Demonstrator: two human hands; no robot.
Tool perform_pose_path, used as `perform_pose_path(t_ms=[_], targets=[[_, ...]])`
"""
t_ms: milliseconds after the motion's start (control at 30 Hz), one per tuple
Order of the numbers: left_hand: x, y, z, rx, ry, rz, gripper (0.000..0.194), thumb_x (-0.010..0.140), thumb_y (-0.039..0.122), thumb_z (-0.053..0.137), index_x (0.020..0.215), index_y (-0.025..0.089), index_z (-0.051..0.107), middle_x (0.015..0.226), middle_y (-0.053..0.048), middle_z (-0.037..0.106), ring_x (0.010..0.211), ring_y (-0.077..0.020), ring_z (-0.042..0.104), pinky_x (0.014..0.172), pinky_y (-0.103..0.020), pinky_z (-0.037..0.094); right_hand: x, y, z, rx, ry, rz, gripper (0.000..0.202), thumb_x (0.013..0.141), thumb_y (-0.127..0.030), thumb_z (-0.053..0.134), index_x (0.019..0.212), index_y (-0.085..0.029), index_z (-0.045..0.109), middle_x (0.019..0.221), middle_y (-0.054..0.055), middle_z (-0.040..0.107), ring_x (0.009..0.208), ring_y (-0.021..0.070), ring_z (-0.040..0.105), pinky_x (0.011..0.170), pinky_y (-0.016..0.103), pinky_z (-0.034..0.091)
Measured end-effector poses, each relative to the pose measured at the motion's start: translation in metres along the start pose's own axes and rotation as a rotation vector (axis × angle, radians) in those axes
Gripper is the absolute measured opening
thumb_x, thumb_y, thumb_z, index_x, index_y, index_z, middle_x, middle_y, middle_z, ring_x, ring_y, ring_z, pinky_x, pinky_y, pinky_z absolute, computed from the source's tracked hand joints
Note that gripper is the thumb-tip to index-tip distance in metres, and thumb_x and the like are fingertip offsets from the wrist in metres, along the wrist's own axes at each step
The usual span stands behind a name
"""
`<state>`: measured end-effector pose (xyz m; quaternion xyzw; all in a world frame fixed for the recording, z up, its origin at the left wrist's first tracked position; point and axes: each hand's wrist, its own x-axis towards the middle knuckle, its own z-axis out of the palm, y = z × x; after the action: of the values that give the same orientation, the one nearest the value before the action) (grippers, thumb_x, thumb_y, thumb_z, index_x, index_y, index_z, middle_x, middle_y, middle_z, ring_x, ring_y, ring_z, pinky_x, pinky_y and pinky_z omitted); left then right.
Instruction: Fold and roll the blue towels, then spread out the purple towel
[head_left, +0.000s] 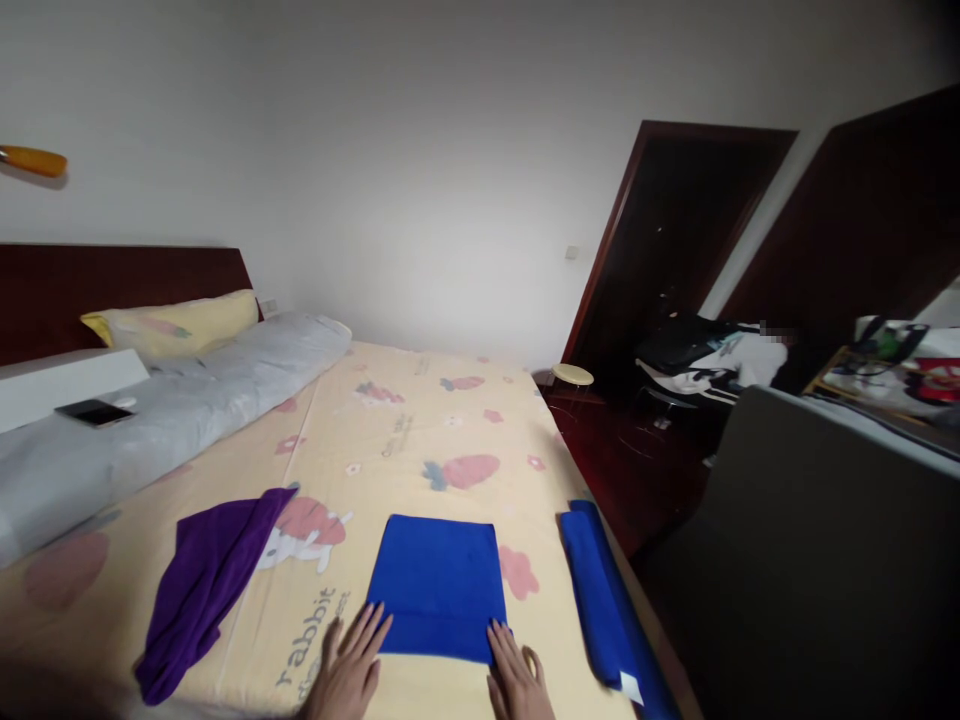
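Observation:
A blue cloth (439, 580), folded into a flat near-square, lies on the bed in front of me. My left hand (351, 655) rests with spread fingertips on its near left corner. On the near right corner lie the fingers of my right hand (519, 672), stretched out as well. Farther left, a crumpled purple cloth (206, 590) is spread loosely across the sheet. To the right, along the bed's edge, are long folded or rolled blue cloths (600, 600) with a white tag at the near end.
The bed (420, 430) has a printed yellow sheet. A grey rolled quilt (247, 370), a phone (96, 412) and a yellow pillow (184, 325) are at the left. Beyond the right edge stand a round stool (572, 375), a chair heaped with clothes (712, 355) and a dark panel (810, 540).

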<state>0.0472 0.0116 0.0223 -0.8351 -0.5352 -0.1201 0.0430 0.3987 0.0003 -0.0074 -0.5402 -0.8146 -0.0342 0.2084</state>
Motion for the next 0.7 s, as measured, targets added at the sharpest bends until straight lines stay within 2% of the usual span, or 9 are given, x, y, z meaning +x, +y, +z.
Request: perform_pose_path(t_ms=[100,233,367,467,567,700], targets=[[-0.001,-0.025,-0.003,0.018,0.014,0.047,0.076,0.082,0.007,0.038,0.148,0.040,0.020,0.151,0.004,0.042,0.138,-0.0169,0.039,0.115,-0.043,0.022,0.011,0.006,-0.015,0.045,-0.143,0.057,0.056,0.088,-0.021,0.041,0.143,-0.029,0.038,0.145,0.004,0.047,0.132,0.0230,0.047,0.104,0.041,0.038],[0.013,-0.029,-0.006,0.000,0.066,0.037,0.072,0.073,0.001,0.044,0.133,0.040,0.051,0.145,0.004,0.050,0.134,-0.0205,0.044,0.109,-0.045,0.029,0.042,-0.003,-0.038,0.093,-0.278,0.175,0.052,0.078,-0.011,0.042,0.125,-0.026,0.059,0.134,0.003,0.060,0.125,0.0236,0.053,0.106,0.044,0.031],[0.020,-0.027,-0.019,-0.156,0.063,-0.010,0.060,0.073,0.002,0.046,0.118,0.037,0.064,0.122,0.003,0.069,0.117,-0.0187,0.058,0.098,-0.038,0.041,0.050,-0.005,-0.055,0.155,-0.244,0.202,0.051,0.072,-0.008,0.041,0.113,-0.025,0.065,0.122,0.004,0.067,0.114,0.0223,0.057,0.103,0.042,0.032],[0.016,-0.031,-0.025,-0.302,0.034,-0.073,0.052,0.068,0.003,0.049,0.103,0.035,0.069,0.103,0.004,0.073,0.103,-0.0174,0.062,0.092,-0.034,0.044,0.040,-0.004,-0.060,0.214,-0.223,0.258,0.049,0.069,-0.012,0.043,0.111,-0.024,0.066,0.111,0.006,0.068,0.104,0.0239,0.058,0.096,0.040,0.038],[0.011,-0.037,-0.019,-0.451,0.025,-0.220,0.040,0.065,0.006,0.051,0.090,0.030,0.070,0.093,0.003,0.073,0.095,-0.0181,0.064,0.089,-0.032,0.046,0.030,-0.001,-0.057,0.278,-0.196,0.346,0.037,0.073,-0.025,0.048,0.104,-0.025,0.066,0.100,0.006,0.067,0.094,0.0253,0.058,0.087,0.038,0.043],[0.015,-0.042,-0.008,-0.636,0.008,-0.357,0.033,0.073,0.014,0.048,0.095,0.026,0.069,0.095,-0.001,0.073,0.091,-0.0173,0.065,0.085,-0.029,0.050,0.031,0.004,-0.048,0.367,-0.136,0.463,0.025,0.079,-0.037,0.047,0.090,-0.026,0.067,0.084,0.002,0.067,0.083,0.0232,0.059,0.077,0.035,0.044]])
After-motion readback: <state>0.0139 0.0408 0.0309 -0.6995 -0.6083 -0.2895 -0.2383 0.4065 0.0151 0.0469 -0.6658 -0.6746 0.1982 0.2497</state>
